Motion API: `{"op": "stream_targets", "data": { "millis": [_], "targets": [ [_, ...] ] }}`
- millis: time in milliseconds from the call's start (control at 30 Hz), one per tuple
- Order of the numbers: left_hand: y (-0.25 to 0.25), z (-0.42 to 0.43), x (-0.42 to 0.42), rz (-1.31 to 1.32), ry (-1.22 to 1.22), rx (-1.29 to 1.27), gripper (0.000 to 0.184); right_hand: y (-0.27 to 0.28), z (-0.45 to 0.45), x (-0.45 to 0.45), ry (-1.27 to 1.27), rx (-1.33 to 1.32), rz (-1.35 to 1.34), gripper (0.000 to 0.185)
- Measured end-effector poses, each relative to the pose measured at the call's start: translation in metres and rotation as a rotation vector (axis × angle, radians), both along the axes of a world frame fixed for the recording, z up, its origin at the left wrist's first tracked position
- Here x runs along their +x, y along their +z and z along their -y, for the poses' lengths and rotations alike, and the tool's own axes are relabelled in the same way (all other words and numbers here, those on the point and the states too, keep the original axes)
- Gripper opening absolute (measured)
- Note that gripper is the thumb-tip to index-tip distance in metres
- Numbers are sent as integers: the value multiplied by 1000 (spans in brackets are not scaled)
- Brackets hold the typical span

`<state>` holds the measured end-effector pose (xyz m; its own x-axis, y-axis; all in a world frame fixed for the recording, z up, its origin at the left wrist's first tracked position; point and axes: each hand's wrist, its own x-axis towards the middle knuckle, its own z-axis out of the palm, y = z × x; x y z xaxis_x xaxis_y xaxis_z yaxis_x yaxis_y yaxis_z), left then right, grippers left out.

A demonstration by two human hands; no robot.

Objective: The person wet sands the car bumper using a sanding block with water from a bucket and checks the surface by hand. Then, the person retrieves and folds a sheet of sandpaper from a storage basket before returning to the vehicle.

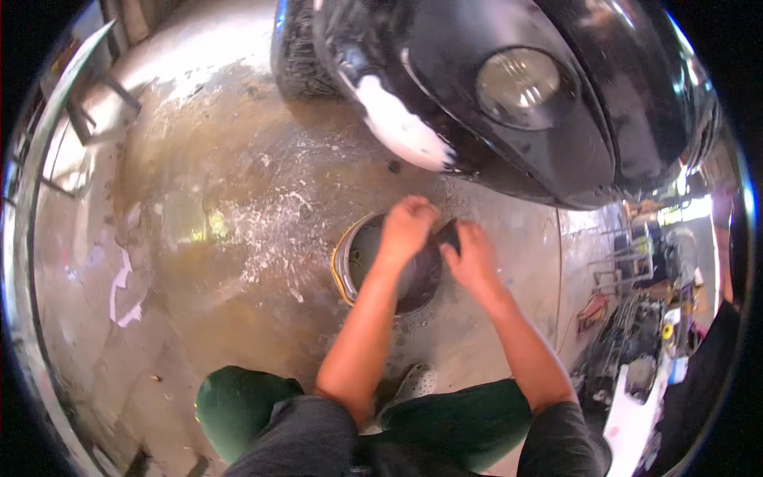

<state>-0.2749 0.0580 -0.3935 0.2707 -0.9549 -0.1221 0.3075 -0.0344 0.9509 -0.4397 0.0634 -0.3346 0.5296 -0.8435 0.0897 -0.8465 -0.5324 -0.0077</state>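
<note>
My right hand (475,258) is closed, thumb against fingers, on a small dark sheet (448,235) that looks like sandpaper. Just left of it, my left hand (409,229) has its fingers curled together; whether it also grips the sheet's edge or something else is hidden. Both hands are over a round bucket (344,261) with a yellowish band on its left side. Its inside looks dark, and my left wrist covers part of it.
Ahead is a black vehicle's front end (445,48) with a round lamp (520,78) and a white patch (401,127) low on its bumper. The concrete floor (214,294) looks wet and stained. Parts and tools (636,334) crowd the right; a bench (67,119) stands left.
</note>
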Motion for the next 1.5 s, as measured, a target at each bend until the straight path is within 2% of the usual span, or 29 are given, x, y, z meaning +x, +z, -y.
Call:
{"op": "stream_targets", "data": {
  "millis": [67,100,133,167,233,300,367,433,500,567,633,700,800,833,1000,1100,1333,1500],
  "targets": [
    [4,11,34,-110,329,-87,28,-11,-13,18,31,210,-190,49],
    [-6,24,46,-207,391,-108,31,-19,-24,37,57,345,-318,46],
    [20,16,63,-392,325,-54,39,-26,-30,57,97,422,-390,43],
    [33,18,72,-452,327,-96,49,-34,-34,78,139,500,-466,41],
    [48,30,87,-529,311,-161,55,-128,-17,79,116,559,-405,42],
    [50,44,93,-601,287,-226,62,-185,-32,71,81,457,-196,43],
    [47,51,96,-649,236,-276,71,-178,-41,68,84,438,-179,44],
    [42,46,89,-642,205,-313,77,-105,-46,86,122,494,-364,44],
    [41,38,81,-683,177,-359,89,-43,-39,86,55,359,-557,46],
    [33,40,75,-671,177,-431,90,46,-38,100,67,118,-518,52],
    [28,40,73,-696,152,-470,88,92,-20,94,237,-194,-262,54],
    [27,39,76,-754,112,-477,85,125,-10,116,379,-388,-187,58],
    [25,38,71,-931,104,-389,76,127,10,132,500,-626,-302,58],
    [27,38,69,-930,109,-373,70,124,14,136,491,-658,-322,58],
    [33,36,70,-997,130,-385,67,113,36,203,480,-767,-367,53],
    [36,32,65,-1024,118,-392,65,108,58,255,496,-800,-386,47],
    [37,37,66,-1074,114,-361,62,121,22,192,472,-679,-435,52],
    [40,33,68,-1111,92,-393,61,112,64,261,507,-682,-411,52]
  ]
}}
